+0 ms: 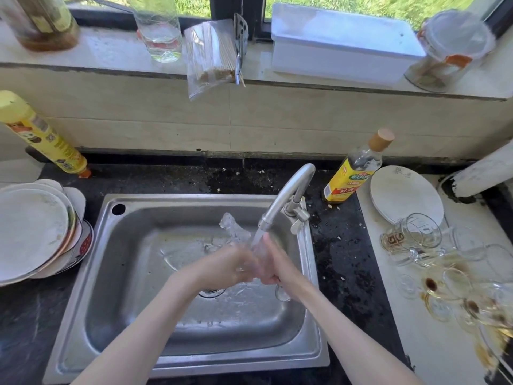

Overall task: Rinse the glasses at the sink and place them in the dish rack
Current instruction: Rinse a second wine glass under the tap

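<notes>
Over the steel sink (144, 354) my left hand (226, 266) and my right hand (274, 263) hold a clear glass (256, 255) between them under the running water of the faucet (288, 195). The glass is blurred by water and mostly hidden by my fingers. Water splashes up at the left of the stream. Several clear glasses (422, 234), some with brown dregs, lie and stand on the white counter at the right. No dish rack is clearly in view.
A stack of plates (33, 232) sits left of the sink and a white plate (402, 193) to its right. A yellow-labelled bottle (352, 173) stands by the faucet, a yellow bottle (41, 134) at far left. The windowsill holds a glass (159, 31), a skewer bag and a white box.
</notes>
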Motion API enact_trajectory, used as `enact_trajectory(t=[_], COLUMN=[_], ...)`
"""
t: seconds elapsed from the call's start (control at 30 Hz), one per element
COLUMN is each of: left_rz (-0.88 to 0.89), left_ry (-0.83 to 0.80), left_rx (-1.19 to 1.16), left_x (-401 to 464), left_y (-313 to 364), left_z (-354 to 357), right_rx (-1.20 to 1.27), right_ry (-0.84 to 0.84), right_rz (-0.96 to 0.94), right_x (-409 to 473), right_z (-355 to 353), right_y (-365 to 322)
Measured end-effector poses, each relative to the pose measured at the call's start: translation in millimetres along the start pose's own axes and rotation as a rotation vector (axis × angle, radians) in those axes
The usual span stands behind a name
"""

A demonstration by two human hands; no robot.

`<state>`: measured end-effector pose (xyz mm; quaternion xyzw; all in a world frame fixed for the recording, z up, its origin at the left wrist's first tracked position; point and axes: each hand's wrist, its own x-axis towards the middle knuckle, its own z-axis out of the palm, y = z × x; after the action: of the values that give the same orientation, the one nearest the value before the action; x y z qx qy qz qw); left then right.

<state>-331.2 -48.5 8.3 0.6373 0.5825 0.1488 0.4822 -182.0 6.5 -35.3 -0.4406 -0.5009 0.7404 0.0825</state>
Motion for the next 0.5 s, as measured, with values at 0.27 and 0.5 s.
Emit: enact_trajectory(t=[0.27, 0.5], left_rz=[-0.042, -0.063], left_ry=[0.220, 0.019], left_rx=[-0.104, -0.033], left_x=[4.5, 1.5], left_y=[-4.1, 1.1], left_z=[1.7, -2.9], right_rx=[-0.025, 0.021], right_ry=[0.038, -0.055], right_rz=[-0.030, 0.072], right_x=[-1.8, -1.6], right_z=[6.8, 5.9], right_y=[-4.0, 2.6])
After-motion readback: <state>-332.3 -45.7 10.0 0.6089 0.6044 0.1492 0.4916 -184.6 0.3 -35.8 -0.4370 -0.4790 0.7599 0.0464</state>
